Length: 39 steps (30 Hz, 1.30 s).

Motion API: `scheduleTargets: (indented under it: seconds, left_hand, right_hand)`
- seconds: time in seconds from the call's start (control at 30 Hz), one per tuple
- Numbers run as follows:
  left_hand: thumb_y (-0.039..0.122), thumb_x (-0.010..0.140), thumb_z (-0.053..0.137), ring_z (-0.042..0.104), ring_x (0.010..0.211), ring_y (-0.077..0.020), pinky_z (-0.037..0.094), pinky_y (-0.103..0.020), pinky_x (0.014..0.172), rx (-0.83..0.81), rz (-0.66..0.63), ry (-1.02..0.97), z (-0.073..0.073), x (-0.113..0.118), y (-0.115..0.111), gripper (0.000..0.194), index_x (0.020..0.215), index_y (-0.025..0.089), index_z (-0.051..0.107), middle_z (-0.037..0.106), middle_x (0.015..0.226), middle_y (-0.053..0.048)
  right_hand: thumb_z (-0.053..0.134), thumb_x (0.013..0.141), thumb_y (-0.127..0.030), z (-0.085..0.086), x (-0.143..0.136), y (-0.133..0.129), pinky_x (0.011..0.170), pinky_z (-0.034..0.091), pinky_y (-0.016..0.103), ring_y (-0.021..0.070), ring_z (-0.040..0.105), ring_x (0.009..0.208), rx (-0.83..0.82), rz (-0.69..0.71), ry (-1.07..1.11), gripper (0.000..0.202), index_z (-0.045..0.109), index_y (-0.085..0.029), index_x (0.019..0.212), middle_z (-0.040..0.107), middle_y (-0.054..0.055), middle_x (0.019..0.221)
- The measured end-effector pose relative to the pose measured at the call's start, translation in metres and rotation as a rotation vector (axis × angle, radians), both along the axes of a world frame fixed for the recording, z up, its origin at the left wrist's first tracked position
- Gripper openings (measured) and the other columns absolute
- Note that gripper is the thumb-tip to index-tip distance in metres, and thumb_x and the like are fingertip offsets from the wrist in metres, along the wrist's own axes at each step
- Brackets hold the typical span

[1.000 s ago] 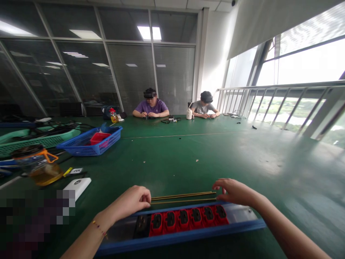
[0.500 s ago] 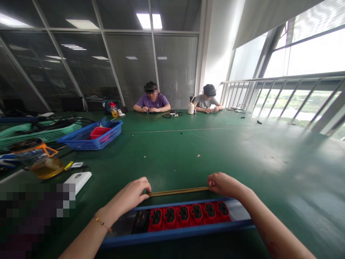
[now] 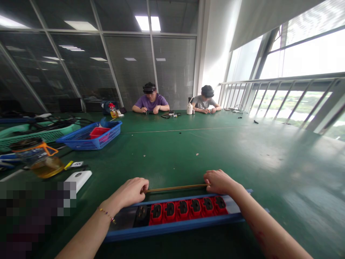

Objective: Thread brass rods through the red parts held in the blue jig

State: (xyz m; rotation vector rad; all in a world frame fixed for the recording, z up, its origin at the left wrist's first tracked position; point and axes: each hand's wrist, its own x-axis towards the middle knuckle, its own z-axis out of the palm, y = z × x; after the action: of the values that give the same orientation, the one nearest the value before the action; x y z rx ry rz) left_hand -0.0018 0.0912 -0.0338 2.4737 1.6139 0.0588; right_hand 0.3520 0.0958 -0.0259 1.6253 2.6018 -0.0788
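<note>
My left hand (image 3: 134,190) and my right hand (image 3: 219,181) each pinch one end of a few thin brass-coloured strips (image 3: 175,188), which stretch straight between them. Just on the near side of the strips lies a power strip (image 3: 172,229) with a long blue housing. In its channel sit a row of several red socket modules with black centres (image 3: 183,211) and one black module (image 3: 141,215) at the left end. My left wrist and right forearm pass over the housing's ends and hide parts of it. The fingertips are partly turned away from view.
On the left stand a blue basket (image 3: 107,138) holding a red box (image 3: 99,132), a green basket (image 3: 61,126) of cables, a jar of amber liquid (image 3: 48,167) and a white device (image 3: 81,180). Two people work across the green table (image 3: 167,147), near a white bottle (image 3: 189,109).
Both hands keep hold of the strips, which now sit slightly higher in view and closer together. The view has shifted a little, and the housing's right end shows more.
</note>
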Motion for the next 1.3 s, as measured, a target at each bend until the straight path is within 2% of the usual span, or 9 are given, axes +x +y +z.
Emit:
scheduleTargets:
  seconds: [0.1,0.2,0.4,0.57,0.7,0.83,0.93,1.1,1.3]
  left_hand:
    - [0.015,0.065,0.043,0.05,0.062,-0.0128,0.032,-0.022,0.056,0.033,0.024,-0.102,0.006,0.001,0.0,0.011,0.066,0.02,0.053,0.056,0.066,0.002]
    - [0.02,0.072,0.041,0.053,0.066,-0.0127,0.037,-0.022,0.061,0.002,0.026,-0.326,0.022,0.003,-0.003,0.013,0.071,0.019,0.054,0.058,0.07,0.001]
    - [0.036,0.071,0.054,0.056,0.075,-0.015,0.043,-0.023,0.066,-0.169,0.047,-0.597,0.053,0.003,-0.025,0.032,0.098,0.019,0.056,0.06,0.085,-0.001]
    - [0.047,0.076,0.049,0.053,0.069,-0.0131,0.041,-0.02,0.06,-0.211,0.124,-0.638,0.063,0.005,-0.05,0.033,0.087,0.018,0.06,0.059,0.075,0.001]
    - [0.05,0.075,0.048,0.052,0.065,-0.0128,0.039,-0.02,0.057,-0.214,0.152,-0.638,0.059,0.009,-0.064,0.035,0.078,0.017,0.061,0.058,0.069,0.001]
    - [0.05,0.074,0.049,0.055,0.069,-0.0148,0.041,-0.021,0.06,-0.275,0.148,-0.634,0.052,0.009,-0.071,0.036,0.078,0.016,0.06,0.062,0.072,0.0]
    - [0.05,0.075,0.048,0.057,0.07,-0.0157,0.043,-0.021,0.061,-0.325,0.157,-0.631,0.051,0.007,-0.075,0.036,0.079,0.017,0.061,0.063,0.074,-0.001]
    - [0.051,0.078,0.044,0.059,0.081,-0.0179,0.045,-0.023,0.072,-0.208,0.213,-0.652,0.049,0.006,-0.081,0.037,0.084,0.019,0.06,0.065,0.082,-0.001]
    - [0.051,0.079,0.043,0.059,0.075,-0.0161,0.044,-0.021,0.066,-0.08,0.296,-0.619,0.026,0.004,-0.083,0.034,0.085,0.021,0.059,0.064,0.079,0.0]
  right_hand:
    - [0.05,0.065,-0.015,0.001,0.008,0.004,0.054,0.034,0.023,0.0153,0.055,0.064,-0.021,0.012,0.156,0.013,0.059,-0.019,0.074,0.063,0.001,0.074]
    - [0.048,0.072,-0.017,0.008,0.017,0.004,0.05,0.032,0.02,0.0106,0.045,0.055,-0.056,-0.001,0.442,0.006,0.054,-0.019,0.073,0.052,-0.004,0.06]
    - [0.053,0.078,-0.031,0.03,0.023,-0.021,0.047,0.028,0.02,0.0086,0.033,0.05,-0.157,-0.011,0.795,0.015,0.055,-0.018,0.087,0.034,-0.008,0.055]
    - [0.054,0.079,-0.042,0.039,0.02,-0.052,0.051,0.035,0.021,0.01,0.042,0.055,-0.336,-0.015,0.971,0.029,0.055,-0.018,0.097,0.044,-0.005,0.061]
    - [0.052,0.079,-0.047,0.029,0.018,-0.065,0.056,0.041,0.022,0.0117,0.05,0.06,-0.284,-0.128,1.06,0.03,0.055,-0.017,0.079,0.052,-0.003,0.063]
    - [0.055,0.077,-0.048,0.014,0.02,-0.07,0.052,0.04,0.022,0.0111,0.05,0.055,-0.249,-0.18,1.088,0.03,0.053,-0.018,0.074,0.053,-0.004,0.058]
    - [0.053,0.077,-0.049,0.013,0.023,-0.074,0.053,0.041,0.023,0.0117,0.051,0.055,-0.223,-0.174,1.051,0.032,0.052,-0.018,0.074,0.054,-0.003,0.059]
    - [0.052,0.079,-0.049,0.016,0.02,-0.08,0.051,0.041,0.022,0.0125,0.052,0.056,-0.204,-0.192,0.984,0.031,0.052,-0.019,0.078,0.055,-0.003,0.059]
    - [0.05,0.081,-0.047,0.009,0.014,-0.082,0.048,0.038,0.021,0.012,0.051,0.055,-0.143,-0.219,0.917,0.028,0.052,-0.019,0.078,0.054,-0.004,0.059]
